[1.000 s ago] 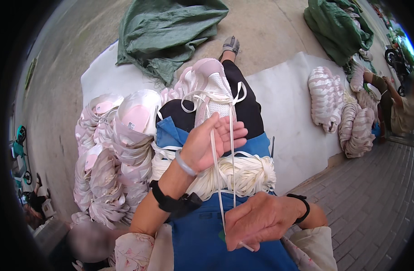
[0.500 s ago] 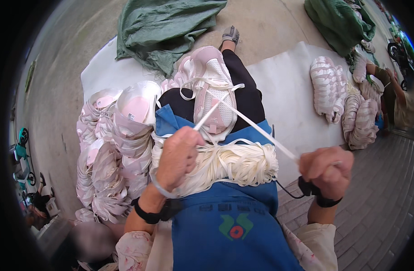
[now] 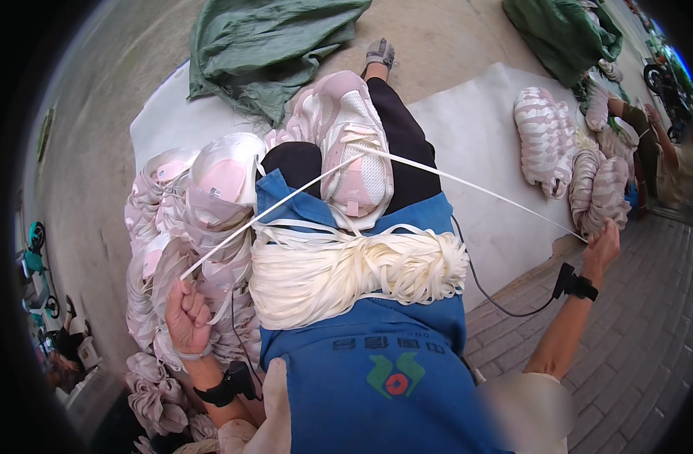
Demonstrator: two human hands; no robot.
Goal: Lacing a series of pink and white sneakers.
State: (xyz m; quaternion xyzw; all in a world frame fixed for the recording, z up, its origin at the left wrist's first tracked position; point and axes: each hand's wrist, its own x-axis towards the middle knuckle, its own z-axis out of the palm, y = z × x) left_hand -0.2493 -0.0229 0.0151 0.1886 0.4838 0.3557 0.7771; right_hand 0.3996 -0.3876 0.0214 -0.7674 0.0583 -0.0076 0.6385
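A pink and white shoe upper (image 3: 354, 163) rests between my knees, its toe turned toward me. A white shoelace (image 3: 467, 185) runs out from its eyelets to both sides, stretched taut. My left hand (image 3: 187, 316) is closed on one end at the left, beside the stacked shoe uppers (image 3: 221, 178). My right hand (image 3: 604, 244) pinches the other end, far out at the right over the paving. Across my lap, on the blue apron (image 3: 369, 378), lies a thick bundle of cream-white laces (image 3: 354, 268).
More nested uppers (image 3: 543, 144) lie on the white sheet (image 3: 460, 129) at the right, near another person (image 3: 683, 178). Green sacks (image 3: 270, 53) lie beyond my knees and at the far right (image 3: 562, 38). Thin dark cables (image 3: 494, 303) run from my wrist straps.
Both hands have moved far apart, left hand to the left and right hand to the right. The lace ends between them are longer, and the loose loop over the upper has been drawn in.
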